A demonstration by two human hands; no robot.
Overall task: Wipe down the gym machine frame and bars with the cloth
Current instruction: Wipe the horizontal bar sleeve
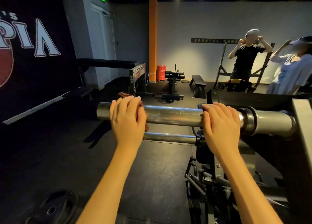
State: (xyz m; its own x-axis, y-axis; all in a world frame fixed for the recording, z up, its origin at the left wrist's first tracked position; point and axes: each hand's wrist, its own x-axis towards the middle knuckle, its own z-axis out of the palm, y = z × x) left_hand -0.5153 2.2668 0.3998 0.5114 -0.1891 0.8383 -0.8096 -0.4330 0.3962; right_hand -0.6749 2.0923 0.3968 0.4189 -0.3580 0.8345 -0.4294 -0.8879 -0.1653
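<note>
The left hand (127,117) curls around the brown cloth (125,94) and presses it onto the chrome bar (173,115) near the bar's free left end. The right hand (219,122) grips the chrome bar just beside the collar (248,117).

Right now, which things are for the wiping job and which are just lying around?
For the job: cloth, upper bar, lower bar, machine frame, left hand gripping the cloth, right hand holding the upper bar.
Just lying about: weight plate, flat bench, red box.
</note>
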